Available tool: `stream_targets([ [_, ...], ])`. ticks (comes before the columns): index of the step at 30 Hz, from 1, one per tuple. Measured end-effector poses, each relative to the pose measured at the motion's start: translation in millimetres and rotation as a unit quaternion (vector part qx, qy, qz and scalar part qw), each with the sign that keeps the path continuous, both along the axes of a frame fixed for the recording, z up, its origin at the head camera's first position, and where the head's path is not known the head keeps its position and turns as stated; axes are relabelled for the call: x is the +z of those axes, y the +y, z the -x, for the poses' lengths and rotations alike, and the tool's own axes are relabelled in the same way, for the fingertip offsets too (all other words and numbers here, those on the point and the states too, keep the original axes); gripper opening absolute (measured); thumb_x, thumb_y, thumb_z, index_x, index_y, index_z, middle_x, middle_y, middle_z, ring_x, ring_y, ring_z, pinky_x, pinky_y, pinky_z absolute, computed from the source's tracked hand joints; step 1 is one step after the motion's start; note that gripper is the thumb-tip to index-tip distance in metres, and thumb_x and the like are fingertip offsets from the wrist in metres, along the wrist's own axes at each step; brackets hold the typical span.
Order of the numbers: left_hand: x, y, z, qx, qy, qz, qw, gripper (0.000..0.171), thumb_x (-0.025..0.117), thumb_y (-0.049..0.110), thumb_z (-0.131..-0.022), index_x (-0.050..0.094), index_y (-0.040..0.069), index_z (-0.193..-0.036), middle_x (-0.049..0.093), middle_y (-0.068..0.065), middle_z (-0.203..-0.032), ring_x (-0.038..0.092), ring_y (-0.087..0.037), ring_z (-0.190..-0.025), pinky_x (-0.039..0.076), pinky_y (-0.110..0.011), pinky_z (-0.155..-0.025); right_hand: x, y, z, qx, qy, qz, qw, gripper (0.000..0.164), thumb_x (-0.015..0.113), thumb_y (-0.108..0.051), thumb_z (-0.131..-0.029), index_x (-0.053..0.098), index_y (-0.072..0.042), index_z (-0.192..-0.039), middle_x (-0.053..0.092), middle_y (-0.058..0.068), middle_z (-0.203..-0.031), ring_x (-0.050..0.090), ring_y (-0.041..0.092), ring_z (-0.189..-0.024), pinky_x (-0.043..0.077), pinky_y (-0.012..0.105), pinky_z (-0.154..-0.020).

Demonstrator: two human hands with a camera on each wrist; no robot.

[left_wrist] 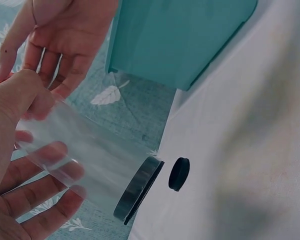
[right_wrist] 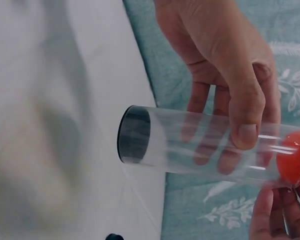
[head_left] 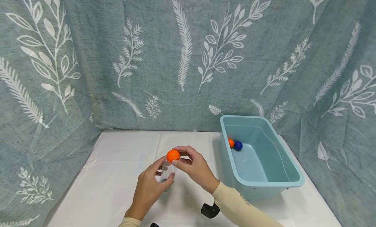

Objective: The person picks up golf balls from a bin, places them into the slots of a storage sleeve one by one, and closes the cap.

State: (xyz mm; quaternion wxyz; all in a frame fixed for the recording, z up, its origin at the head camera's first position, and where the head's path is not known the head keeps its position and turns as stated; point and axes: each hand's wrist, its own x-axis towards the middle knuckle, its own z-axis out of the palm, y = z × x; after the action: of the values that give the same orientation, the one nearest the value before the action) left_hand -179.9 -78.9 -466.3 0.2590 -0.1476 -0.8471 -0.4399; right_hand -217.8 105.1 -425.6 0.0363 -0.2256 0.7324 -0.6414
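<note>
A clear plastic tube (head_left: 168,171) with a black end cap (right_wrist: 134,135) stands tilted between the hands, capped end down. My left hand (head_left: 148,186) grips it, thumb on one side and fingers round the other. At the tube's upper mouth sits a shiny orange ball (head_left: 173,156), partly inside the clear wall in the right wrist view. My right hand (head_left: 196,166) pinches this ball between thumb and fingers. In the left wrist view the ball is mostly hidden behind the hands.
A light blue plastic bin (head_left: 262,183) stands to the right on the white-covered table (head_left: 117,174). Inside it lie another orange ball (head_left: 231,143) and a dark blue ball (head_left: 238,145). A small black round piece (left_wrist: 179,174) shows beyond the tube's cap. Patterned green-grey cloth (head_left: 164,57) hangs behind.
</note>
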Motion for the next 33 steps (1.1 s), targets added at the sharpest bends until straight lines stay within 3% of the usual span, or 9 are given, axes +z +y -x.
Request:
stream_targets([
  [8,-1.9,1,-3.0,-0.003,-0.005,-0.005,1.0,0.057,0.085,0.011,-0.077,0.066,0.011,-0.13,0.072,0.005,-0.107,0.069,-0.013,-0.088,0.063,-0.035,-0.073,-6.7,1,-3.0,0.003,-0.007,0.006,1.0,0.038,0.075,-0.026,-0.094,0.064,-0.021,-0.129,0.063,-0.001,-0.127,0.06,0.018,-0.119,0.05,0.027,-0.103],
  [18,-3.4,1,-0.3,-0.007,0.004,-0.008,0.9999,0.058,0.085,0.009,-0.076,0.066,0.009,-0.131,0.073,0.003,-0.11,0.07,-0.015,-0.088,0.062,-0.032,-0.072,-5.5,4,-2.2,0.013,0.003,0.01,1.0,0.04,0.073,-0.019,-0.095,0.062,-0.012,-0.133,0.06,0.004,-0.133,0.057,0.019,-0.124,0.048,0.03,-0.106],
  [33,-8.7,0,0.0,-0.003,-0.008,0.001,1.0,0.059,0.086,0.01,-0.074,0.066,0.006,-0.13,0.073,0.002,-0.106,0.07,-0.015,-0.087,0.062,-0.033,-0.073,18.0,19,4.5,-0.024,0.042,-0.002,0.999,0.04,0.072,-0.02,-0.096,0.061,-0.007,-0.133,0.059,0.009,-0.135,0.058,0.018,-0.123,0.048,0.029,-0.106],
])
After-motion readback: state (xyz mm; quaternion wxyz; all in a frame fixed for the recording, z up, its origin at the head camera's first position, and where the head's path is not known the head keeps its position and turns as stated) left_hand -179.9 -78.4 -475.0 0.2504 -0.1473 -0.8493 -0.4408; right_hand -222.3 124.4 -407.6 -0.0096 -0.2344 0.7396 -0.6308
